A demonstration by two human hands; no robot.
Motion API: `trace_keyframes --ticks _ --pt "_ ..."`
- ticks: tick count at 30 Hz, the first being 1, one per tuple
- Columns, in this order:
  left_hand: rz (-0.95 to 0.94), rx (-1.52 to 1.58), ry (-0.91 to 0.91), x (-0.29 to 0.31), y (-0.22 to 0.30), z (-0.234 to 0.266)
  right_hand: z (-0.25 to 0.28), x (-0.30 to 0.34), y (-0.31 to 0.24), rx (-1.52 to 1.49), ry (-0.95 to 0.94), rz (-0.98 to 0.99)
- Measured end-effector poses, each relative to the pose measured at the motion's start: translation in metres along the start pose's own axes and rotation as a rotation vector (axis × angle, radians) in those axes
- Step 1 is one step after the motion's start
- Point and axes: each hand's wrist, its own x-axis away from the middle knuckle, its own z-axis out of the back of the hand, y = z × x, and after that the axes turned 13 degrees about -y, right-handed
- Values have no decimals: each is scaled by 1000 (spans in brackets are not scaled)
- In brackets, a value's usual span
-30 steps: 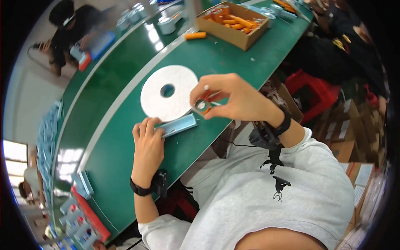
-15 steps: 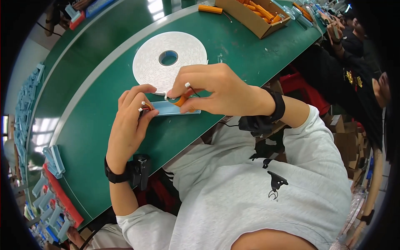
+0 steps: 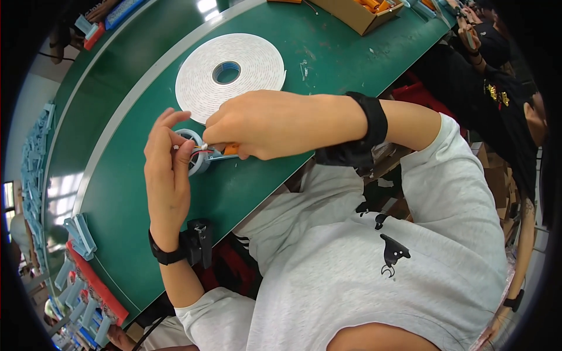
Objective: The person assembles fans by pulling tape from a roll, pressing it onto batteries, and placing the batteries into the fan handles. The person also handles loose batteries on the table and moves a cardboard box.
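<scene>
A light blue plastic housing with a ring-shaped end (image 3: 202, 166) rests on the green table in front of me. At the housing is an orange cylindrical battery (image 3: 232, 149), mostly covered by my right hand (image 3: 257, 124), whose fingers close on it from above. My left hand (image 3: 167, 153) is beside the ring end, thumb and forefinger pinching thin wires (image 3: 202, 151) with small white connectors. Its other fingers are raised. How far the battery sits inside the housing is hidden.
A large roll of white tape (image 3: 199, 70) lies flat just beyond my hands. An open cardboard box (image 3: 354, 20) of orange batteries stands at the far right. More light blue housings (image 3: 81, 234) lie at left, by a red-edged tray (image 3: 96, 281). Other people sit nearby.
My right hand has lowered the orange battery to the housing and turned palm down. The housing's ring end now shows by my left hand. The view has shifted slightly.
</scene>
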Motion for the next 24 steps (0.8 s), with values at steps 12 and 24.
trace_keyframes --ticks 12,24 --pt "30 33 45 2 -6 -6 -2 -12 13 -305 -230 -106" --pt "-89 30 -318 -2 5 33 14 -38 22 -342 -231 -201"
